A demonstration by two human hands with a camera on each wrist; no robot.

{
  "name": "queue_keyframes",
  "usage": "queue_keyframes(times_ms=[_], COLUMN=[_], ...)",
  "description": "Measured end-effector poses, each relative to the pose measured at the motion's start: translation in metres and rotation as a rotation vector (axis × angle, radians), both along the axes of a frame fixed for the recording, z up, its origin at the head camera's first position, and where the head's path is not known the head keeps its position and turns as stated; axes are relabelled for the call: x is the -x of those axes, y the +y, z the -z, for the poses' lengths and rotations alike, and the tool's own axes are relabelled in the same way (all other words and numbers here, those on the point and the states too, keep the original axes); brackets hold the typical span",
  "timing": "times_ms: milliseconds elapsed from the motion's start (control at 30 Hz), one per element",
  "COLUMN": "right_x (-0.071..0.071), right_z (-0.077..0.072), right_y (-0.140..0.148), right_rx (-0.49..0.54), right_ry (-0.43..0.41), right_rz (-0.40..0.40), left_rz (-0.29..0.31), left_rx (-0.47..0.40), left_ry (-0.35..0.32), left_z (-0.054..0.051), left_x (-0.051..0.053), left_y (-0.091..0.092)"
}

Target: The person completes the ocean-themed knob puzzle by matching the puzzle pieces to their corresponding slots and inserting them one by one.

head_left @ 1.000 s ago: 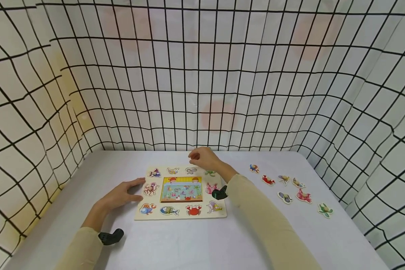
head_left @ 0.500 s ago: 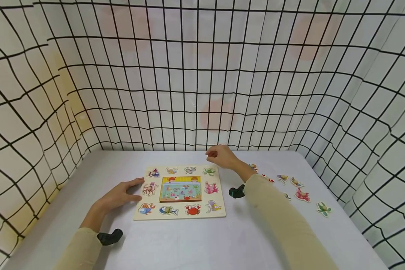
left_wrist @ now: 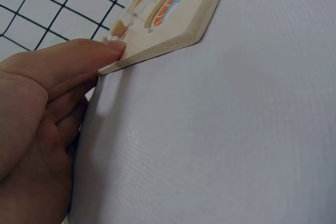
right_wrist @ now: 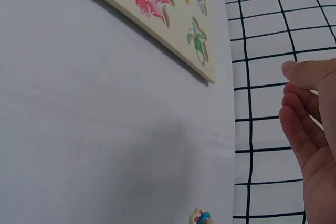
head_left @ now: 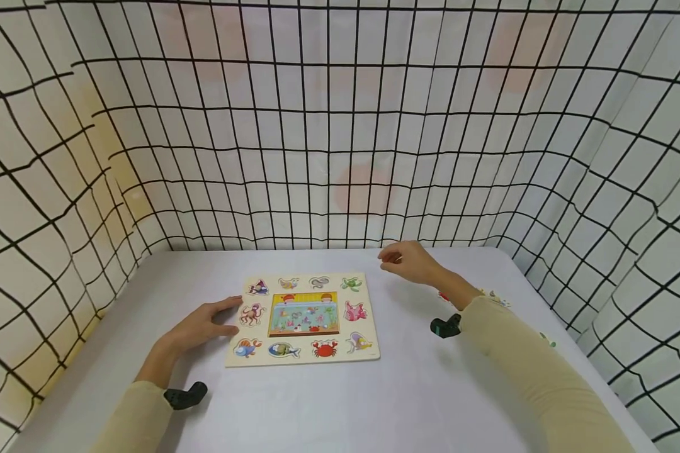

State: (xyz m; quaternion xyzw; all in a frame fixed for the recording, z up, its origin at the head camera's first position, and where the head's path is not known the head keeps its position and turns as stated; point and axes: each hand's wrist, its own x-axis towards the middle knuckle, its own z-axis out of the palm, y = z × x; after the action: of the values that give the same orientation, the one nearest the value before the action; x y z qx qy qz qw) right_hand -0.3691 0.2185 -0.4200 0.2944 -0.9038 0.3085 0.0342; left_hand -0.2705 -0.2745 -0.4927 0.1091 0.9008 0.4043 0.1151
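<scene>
One hand farther from the board

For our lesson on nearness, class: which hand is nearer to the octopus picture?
Left. The left hand touches the left edge of the puzzle board, beside the octopus picture; the right hand is beyond the board's far right corner.

This looks like a small partitioned work booth, perhaps a recording station; whether it belongs to a lab, an office or a home cannot be told. A white-covered table fills the floor of it. Pale walls marked with a black grid rise along the table's far edge and both sides, meeting near its far corners. Faint reddish patches tint the back. Black devices at the person's wrists suggest a capture setup.
</scene>
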Motion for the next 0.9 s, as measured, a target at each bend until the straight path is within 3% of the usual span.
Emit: queue_keyframes(times_ms=[533, 900], right_x=[-0.043, -0.085], right_z=[-0.005, 0.003], right_y=[0.086, 0.142], right_rx=[0.005, -0.044], right_ry=[-0.017, 0.067], right_rz=[0.082, 0.127], left_rz=[-0.020, -0.040], left_rx=[0.006, -0.022], left_ry=[-0.011, -0.030], left_z=[-0.006, 0.001], left_x=[0.002, 0.003], left_y=[0.002, -0.001])
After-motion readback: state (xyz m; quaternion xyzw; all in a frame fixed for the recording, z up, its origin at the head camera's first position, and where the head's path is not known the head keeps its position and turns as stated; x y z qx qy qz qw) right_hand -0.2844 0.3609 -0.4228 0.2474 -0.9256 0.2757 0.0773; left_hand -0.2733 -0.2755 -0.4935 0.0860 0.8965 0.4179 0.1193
